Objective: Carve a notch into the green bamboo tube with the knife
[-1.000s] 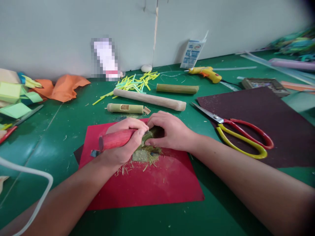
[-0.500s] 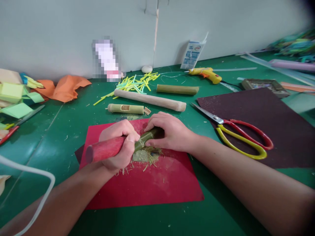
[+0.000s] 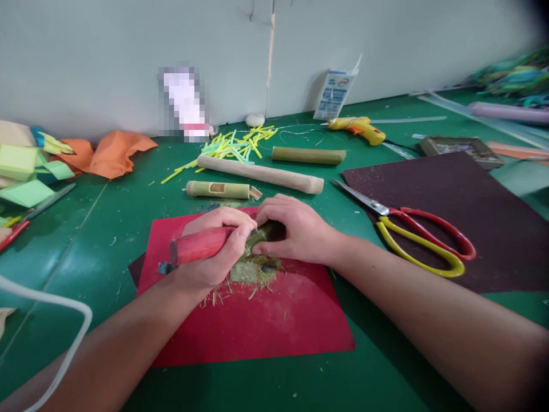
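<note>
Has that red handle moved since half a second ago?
Yes. Judged against the red sheet, the red handle has shifted rightward and slightly up the picture, nearer the right hand, with the left hand around it.

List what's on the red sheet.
Shavings, a greyish patch and a dark scrap show. The left hand, red handle, right hand and bamboo hide part of the sheet; what's beneath them can't be seen.
</note>
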Demonstrator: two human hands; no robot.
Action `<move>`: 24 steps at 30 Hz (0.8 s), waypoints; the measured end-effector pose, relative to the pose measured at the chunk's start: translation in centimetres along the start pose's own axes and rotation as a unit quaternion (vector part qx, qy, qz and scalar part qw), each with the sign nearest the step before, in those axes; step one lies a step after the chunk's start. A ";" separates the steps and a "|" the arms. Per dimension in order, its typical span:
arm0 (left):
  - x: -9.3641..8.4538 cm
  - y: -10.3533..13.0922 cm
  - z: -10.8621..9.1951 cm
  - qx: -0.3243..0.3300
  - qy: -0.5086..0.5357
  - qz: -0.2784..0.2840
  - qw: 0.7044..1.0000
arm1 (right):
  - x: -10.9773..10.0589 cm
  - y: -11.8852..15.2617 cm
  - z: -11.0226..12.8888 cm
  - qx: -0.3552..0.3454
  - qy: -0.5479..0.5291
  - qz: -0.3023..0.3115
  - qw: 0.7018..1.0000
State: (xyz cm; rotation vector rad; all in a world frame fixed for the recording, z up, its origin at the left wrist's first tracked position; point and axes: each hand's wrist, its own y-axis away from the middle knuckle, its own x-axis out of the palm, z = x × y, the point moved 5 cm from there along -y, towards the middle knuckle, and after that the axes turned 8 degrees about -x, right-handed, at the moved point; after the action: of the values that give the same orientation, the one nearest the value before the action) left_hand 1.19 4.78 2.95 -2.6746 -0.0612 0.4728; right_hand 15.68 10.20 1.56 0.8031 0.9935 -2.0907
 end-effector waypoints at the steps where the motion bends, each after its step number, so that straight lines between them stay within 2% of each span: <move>1: 0.0 -0.1 0.0 -0.002 0.002 0.003 1.000 | 0.0 0.0 0.0 0.000 0.000 0.001 1.000; 5: 0.1 -0.3 -0.2 0.008 -0.004 0.011 1.000 | 0.0 0.0 0.1 -0.001 -0.003 0.005 1.000; 11: -0.7 0.0 -0.7 0.052 -0.013 -0.038 0.998 | -0.2 0.1 0.3 0.018 -0.003 -0.001 1.000; 17: -1.2 0.5 0.0 0.080 0.026 -0.082 0.993 | 0.0 0.0 0.2 0.018 -0.008 0.011 1.000; 24: -0.6 0.1 0.2 0.069 0.046 -0.069 0.994 | 0.0 0.0 0.0 0.004 -0.006 0.005 1.000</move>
State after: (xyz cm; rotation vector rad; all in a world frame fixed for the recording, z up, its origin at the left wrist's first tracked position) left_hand 0.55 4.73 2.95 -2.5314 -0.1780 0.2995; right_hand 15.68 10.17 1.56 0.7976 0.9746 -2.0898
